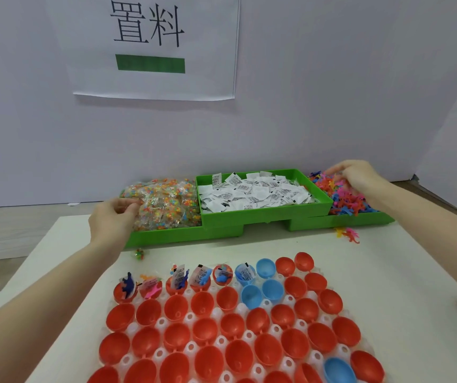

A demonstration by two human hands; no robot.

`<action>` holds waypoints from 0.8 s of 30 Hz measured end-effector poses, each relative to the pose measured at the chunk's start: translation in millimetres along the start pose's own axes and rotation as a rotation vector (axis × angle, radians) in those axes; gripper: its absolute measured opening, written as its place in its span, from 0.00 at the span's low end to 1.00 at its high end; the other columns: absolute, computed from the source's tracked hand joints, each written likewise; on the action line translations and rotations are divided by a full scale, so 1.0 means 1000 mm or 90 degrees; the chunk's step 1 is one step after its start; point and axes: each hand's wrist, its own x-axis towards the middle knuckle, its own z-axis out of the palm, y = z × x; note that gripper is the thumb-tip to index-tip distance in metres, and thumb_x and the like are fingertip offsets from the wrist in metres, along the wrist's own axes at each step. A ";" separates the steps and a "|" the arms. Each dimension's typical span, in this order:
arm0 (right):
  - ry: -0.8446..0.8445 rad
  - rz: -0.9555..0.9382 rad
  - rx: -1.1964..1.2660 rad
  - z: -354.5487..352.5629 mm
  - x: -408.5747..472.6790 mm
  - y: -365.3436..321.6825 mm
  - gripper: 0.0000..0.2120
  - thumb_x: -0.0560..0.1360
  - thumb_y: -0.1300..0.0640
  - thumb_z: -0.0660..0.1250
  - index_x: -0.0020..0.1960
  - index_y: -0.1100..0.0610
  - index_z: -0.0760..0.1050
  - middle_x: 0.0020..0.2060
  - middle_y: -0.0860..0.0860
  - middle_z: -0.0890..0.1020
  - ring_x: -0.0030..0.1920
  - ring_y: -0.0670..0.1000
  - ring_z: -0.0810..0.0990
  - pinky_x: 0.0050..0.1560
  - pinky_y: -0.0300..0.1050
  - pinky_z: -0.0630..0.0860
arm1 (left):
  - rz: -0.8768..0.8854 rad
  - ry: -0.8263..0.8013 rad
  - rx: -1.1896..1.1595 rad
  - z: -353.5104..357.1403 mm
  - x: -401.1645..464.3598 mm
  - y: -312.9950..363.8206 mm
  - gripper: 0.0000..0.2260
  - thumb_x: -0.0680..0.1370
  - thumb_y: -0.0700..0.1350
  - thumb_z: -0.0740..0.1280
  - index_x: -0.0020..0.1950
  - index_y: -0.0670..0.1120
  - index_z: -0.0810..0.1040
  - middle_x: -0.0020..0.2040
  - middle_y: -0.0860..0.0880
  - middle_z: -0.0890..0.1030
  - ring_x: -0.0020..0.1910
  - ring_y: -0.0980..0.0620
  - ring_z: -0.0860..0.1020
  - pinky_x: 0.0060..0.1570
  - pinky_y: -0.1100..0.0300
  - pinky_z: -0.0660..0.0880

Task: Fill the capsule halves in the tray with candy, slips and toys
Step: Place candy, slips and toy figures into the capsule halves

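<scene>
left hand (pixel 114 217) sits at the candy bin (pixel 164 205), fingers curled, pinching a packet at the pile's edge. slips (pixel 255 194) fill the middle bin. right hand (pixel 357 175) is down in the toys (pixel 343 197), fingers bent; what it holds, i cannot tell. nearer me, the tray (pixel 238 327) of capsule halves (pixel 202 302), far row partly filled.
</scene>
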 end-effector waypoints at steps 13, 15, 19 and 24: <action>-0.133 0.002 -0.234 0.029 -0.020 -0.028 0.16 0.68 0.53 0.75 0.43 0.66 0.78 0.48 0.58 0.78 0.53 0.56 0.75 0.48 0.44 0.69 | -0.007 -0.103 -0.187 0.002 -0.024 0.023 0.04 0.78 0.37 0.63 0.48 0.45 0.76 0.40 0.49 0.80 0.37 0.53 0.79 0.41 0.65 0.76; -0.090 -0.025 -0.158 0.031 -0.022 -0.027 0.14 0.69 0.57 0.73 0.48 0.68 0.80 0.58 0.58 0.78 0.59 0.57 0.74 0.51 0.45 0.68 | 0.010 -0.116 -0.192 0.000 -0.029 0.027 0.05 0.78 0.38 0.64 0.46 0.47 0.76 0.40 0.49 0.80 0.36 0.54 0.79 0.37 0.69 0.77; -0.036 -0.122 -0.283 0.027 -0.023 -0.028 0.19 0.74 0.56 0.65 0.26 0.60 0.69 0.25 0.57 0.73 0.30 0.56 0.71 0.33 0.45 0.66 | 0.017 -0.142 -0.209 -0.005 -0.038 0.036 0.06 0.77 0.37 0.64 0.44 0.46 0.76 0.38 0.48 0.80 0.28 0.58 0.80 0.31 0.71 0.76; 0.118 -0.336 -0.659 0.024 -0.025 -0.028 0.19 0.79 0.49 0.57 0.41 0.56 0.82 0.36 0.51 0.83 0.33 0.52 0.77 0.28 0.37 0.59 | -0.012 -0.180 -0.242 -0.010 -0.046 0.046 0.03 0.76 0.37 0.65 0.44 0.44 0.77 0.38 0.46 0.81 0.26 0.59 0.80 0.32 0.70 0.77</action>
